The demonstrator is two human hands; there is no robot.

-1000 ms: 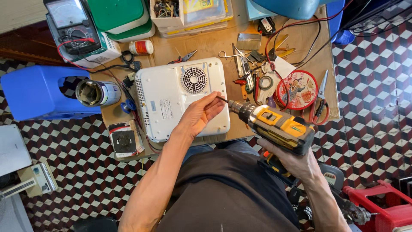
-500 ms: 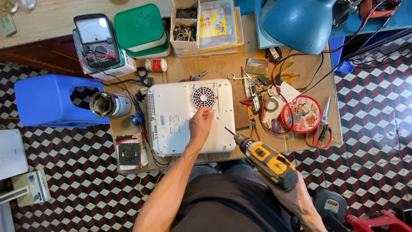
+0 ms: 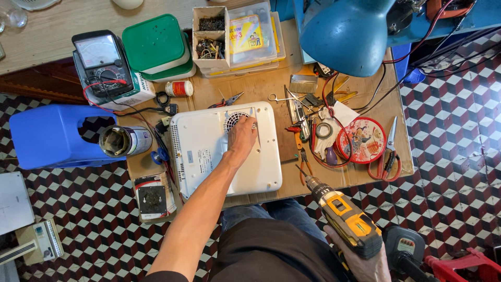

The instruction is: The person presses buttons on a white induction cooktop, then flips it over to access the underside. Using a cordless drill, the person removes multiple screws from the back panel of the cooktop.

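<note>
Your right hand (image 3: 365, 263) has pulled the yellow cordless drill (image 3: 342, 216) back off the white appliance (image 3: 209, 149), its grip closed around the handle near your lap, the bit pointing at the counter (image 3: 261, 89) edge. Your left hand (image 3: 241, 137) has slid up the appliance and now lies flat, fingers spread, just beside the round fan grille (image 3: 235, 118). The appliance sits upside down mid-counter. Right of it lie pliers (image 3: 303, 156), a red round tin (image 3: 361, 140), scissors (image 3: 389, 151). Farther off stand a multimeter (image 3: 99, 60), green-lidded boxes (image 3: 156, 44) and a blue lamp (image 3: 347, 31).
</note>
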